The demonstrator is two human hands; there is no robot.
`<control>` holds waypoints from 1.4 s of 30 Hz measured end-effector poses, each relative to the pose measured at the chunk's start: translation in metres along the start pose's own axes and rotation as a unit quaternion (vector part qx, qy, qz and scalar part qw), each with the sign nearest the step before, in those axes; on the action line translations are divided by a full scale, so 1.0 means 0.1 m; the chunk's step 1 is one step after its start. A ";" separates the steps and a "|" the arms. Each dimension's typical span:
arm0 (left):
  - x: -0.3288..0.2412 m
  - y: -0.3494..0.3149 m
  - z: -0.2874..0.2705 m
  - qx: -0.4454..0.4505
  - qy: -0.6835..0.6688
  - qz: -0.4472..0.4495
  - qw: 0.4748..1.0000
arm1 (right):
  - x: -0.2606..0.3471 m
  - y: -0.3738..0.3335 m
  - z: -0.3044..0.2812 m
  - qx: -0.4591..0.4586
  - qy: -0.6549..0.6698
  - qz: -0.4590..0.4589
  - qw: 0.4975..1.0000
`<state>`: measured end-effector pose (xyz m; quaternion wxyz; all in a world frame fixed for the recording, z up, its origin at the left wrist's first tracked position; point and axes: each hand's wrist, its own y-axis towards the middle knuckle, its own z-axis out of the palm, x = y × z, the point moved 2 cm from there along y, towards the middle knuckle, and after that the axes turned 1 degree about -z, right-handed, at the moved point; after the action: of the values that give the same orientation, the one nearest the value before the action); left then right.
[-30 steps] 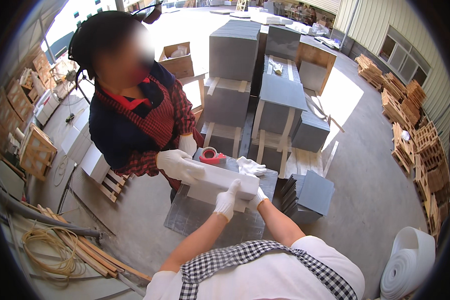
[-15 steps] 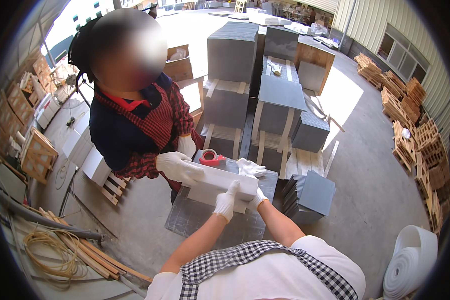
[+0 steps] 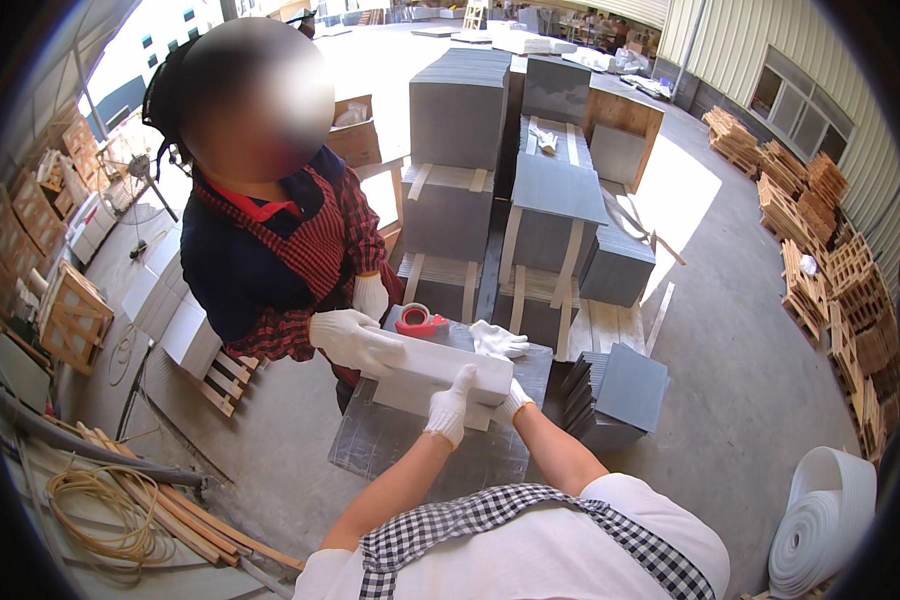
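Observation:
A long white foam block (image 3: 440, 372) lies across a plastic-wrapped grey slab stack (image 3: 420, 450) in front of me. My left hand (image 3: 450, 408), in a white glove, grips the block's near side. My right hand (image 3: 511, 403), also gloved, holds its right end from below. A co-worker in a red plaid shirt and dark apron stands opposite on the left; that person's gloved hand (image 3: 353, 341) presses on the block's far left end. A red tape roll (image 3: 419, 320) and a spare white glove (image 3: 496, 341) rest on the stack behind the block.
Stacks of grey slabs (image 3: 510, 190) with white strips stand behind. Loose grey tiles (image 3: 620, 390) lean at the right. A white foam roll (image 3: 820, 520) is at lower right, wooden pallets (image 3: 820, 250) along the right wall, coiled rope (image 3: 100, 510) and timber at lower left.
The hands and the block stay in the same place. The co-worker's head has shifted a little.

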<state>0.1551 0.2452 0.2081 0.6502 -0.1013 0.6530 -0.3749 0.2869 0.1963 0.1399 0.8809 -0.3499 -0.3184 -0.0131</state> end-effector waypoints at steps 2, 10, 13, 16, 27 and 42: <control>0.02 0.03 -0.01 -0.001 0.007 -0.002 1.000 | 0.01 -0.03 0.02 0.003 -0.004 -0.002 1.000; -0.02 -0.01 -0.01 0.009 0.012 -0.005 1.000 | 0.04 -0.08 0.04 0.010 -0.012 -0.008 1.000; -0.02 -0.02 0.00 0.005 0.012 -0.002 1.000 | 0.05 -0.08 0.06 0.014 -0.017 -0.010 1.000; -0.02 0.01 0.00 0.005 0.020 -0.006 1.000 | 0.06 -0.08 0.07 0.018 -0.018 -0.012 1.000; -0.06 -0.04 0.02 -0.001 0.011 -0.001 1.000 | 0.08 -0.10 0.10 0.030 -0.027 -0.021 0.999; -0.08 -0.03 0.04 0.003 0.001 0.004 1.000 | 0.02 0.03 0.00 0.048 -0.037 -0.045 0.997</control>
<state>0.1589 0.2466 0.2163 0.6512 -0.0964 0.6533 -0.3740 0.2893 0.1993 0.1397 0.8828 -0.2924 -0.3668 -0.0243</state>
